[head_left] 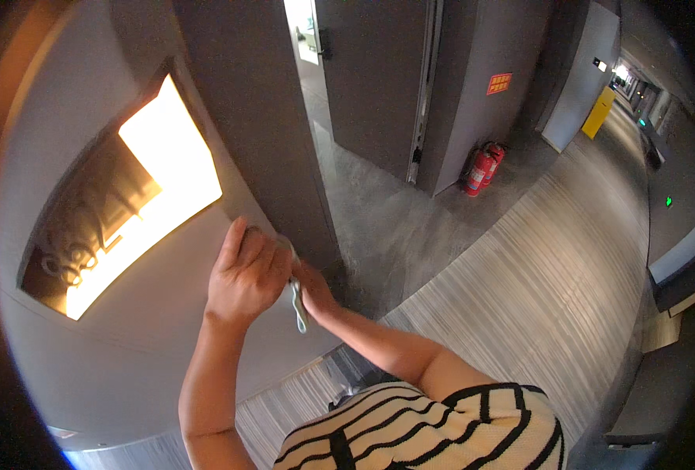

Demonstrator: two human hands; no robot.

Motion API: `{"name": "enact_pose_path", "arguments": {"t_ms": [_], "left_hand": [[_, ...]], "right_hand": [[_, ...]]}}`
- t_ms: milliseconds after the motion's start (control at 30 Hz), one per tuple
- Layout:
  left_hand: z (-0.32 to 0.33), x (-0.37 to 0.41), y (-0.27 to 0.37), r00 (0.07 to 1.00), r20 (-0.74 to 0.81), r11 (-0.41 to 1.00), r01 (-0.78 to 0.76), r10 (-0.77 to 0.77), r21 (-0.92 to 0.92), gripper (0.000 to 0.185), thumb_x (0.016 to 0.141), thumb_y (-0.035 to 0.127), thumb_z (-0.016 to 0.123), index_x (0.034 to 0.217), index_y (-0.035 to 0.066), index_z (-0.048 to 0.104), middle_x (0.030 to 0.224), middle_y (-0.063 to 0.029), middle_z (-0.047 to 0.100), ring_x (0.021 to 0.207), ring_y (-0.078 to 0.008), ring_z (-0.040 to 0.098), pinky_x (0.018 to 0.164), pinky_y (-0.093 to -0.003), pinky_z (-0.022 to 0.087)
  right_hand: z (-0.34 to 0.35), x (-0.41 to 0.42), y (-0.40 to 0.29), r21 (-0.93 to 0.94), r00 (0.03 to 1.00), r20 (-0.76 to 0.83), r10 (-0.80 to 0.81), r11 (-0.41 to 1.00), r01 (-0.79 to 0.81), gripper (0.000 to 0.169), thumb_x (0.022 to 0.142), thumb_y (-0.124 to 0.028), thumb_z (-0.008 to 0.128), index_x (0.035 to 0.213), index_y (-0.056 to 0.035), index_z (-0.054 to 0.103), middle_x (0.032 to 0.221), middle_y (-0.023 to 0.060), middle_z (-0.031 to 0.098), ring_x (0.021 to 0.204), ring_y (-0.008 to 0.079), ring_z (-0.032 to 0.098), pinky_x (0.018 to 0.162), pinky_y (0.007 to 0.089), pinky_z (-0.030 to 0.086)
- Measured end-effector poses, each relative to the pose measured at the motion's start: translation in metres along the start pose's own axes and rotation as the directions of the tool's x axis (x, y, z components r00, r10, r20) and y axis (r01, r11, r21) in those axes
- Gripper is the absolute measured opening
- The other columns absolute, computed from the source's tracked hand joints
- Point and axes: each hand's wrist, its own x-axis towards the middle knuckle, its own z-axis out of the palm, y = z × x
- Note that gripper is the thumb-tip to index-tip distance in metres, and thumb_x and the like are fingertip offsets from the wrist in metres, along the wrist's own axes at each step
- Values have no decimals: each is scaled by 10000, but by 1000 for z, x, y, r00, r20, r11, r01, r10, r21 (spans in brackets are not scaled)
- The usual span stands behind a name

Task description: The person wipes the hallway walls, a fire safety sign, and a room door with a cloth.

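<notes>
Near the middle of the view my left hand (247, 276) is raised in front of the grey wall, its fingers curled and its thumb pointing up. A narrow, pale green strip, apparently folded cloth (299, 305), hangs from it between my two hands. Close beside it on the right is my right hand (315, 291), partly hidden behind the left and blurred; its grip cannot be made out. Just left of the hands, a lit recessed sign (171, 147) with raised characters is set in the wall.
A dark door (377, 82) stands ajar beyond my hands. Red fire extinguishers (480, 173) stand on the floor by the wall, under a small red notice (499, 83). A striped carpet (535, 264) runs along the corridor towards a yellow panel (599, 113).
</notes>
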Motion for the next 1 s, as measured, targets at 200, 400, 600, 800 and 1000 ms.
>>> {"name": "enact_pose_path", "arguments": {"t_ms": [200, 400, 600, 800, 1000], "left_hand": [[0, 1, 6, 994, -8, 994, 112, -112, -9, 58, 670, 101, 627, 664, 62, 584, 744, -64, 596, 822, -220, 556, 977, -478, 293], [20, -5, 24, 941, 45, 905, 309, -336, 293, 107, 771, 99, 526, 687, 54, 575, 772, -112, 603, 841, -274, 562, 1004, -523, 253], [74, 8, 58, 804, -134, 701, 576, -580, 421, 190, 873, 176, 477, 784, 80, 615, 848, -106, 622, 902, -256, 573, 1022, -552, 216], [191, 97, 155, 798, -40, 760, 587, -601, 277, 209, 908, 153, 416, 960, 83, 606, 1026, -82, 609, 1042, -239, 527, 1033, -529, 215], [289, 244, 195, 813, -18, 812, 582, -581, 40, 299, 923, 223, 376, 1067, 33, 555, 1214, -106, 508, 1157, -268, 445, 1025, -484, 236]], "right_hand": [[-55, -6, 85, 475, 705, 447, 550, 522, -709, 337, 913, -327, 390, 1094, -82, 536, 999, 81, 580, 899, 166, 545, 788, 321, 428], [-216, -5, 34, 696, 708, 694, 132, 129, -706, 355, 904, -306, 395, 1095, -46, 543, 1036, 104, 608, 928, 209, 596, 836, 339, 478], [-412, 6, -14, 850, 872, 473, 127, 195, -489, 344, 863, -324, 447, 978, -41, 608, 966, 92, 638, 859, 223, 620, 825, 344, 483], [-564, 17, -38, 944, 952, 302, 60, 123, -307, 344, 863, -325, 466, 1031, -50, 587, 1004, 105, 624, 926, 234, 600, 855, 378, 476], [-678, 40, -53, 961, 985, 114, 129, 236, -142, 399, 872, -370, 433, 1105, -74, 563, 1048, 74, 613, 929, 215, 599, 866, 354, 472]]}}
